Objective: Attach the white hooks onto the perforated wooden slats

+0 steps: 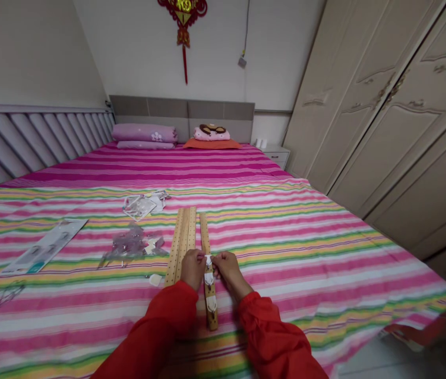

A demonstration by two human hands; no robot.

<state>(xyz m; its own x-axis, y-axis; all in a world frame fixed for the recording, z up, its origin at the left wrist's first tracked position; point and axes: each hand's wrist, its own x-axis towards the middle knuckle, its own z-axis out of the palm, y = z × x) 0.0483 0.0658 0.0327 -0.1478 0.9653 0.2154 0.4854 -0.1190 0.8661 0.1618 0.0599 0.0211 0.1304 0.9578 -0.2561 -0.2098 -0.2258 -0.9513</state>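
Note:
A narrow wooden strip with small holes (204,231) lies lengthwise on the bed in front of me. Two white hooks, a middle one (209,279) and a near one (211,303), sit in a row on its near half. Just beyond them is another white hook (208,259), pinched from both sides. My left hand (192,268) closes on its left edge with the fingertips, while my right hand (227,269) grips the right edge. The fingertips partly cover this hook. Left of the strip, several similar perforated wooden strips (183,231) lie side by side.
A clear plastic bag with small parts (130,243) and a pile of packaging (144,204) lie on the left. Farther left are a long hook package (47,247) and a thin wire-like item (9,292). A small white piece (155,279) rests near my left hand. Pillows (144,134) stand at the headboard.

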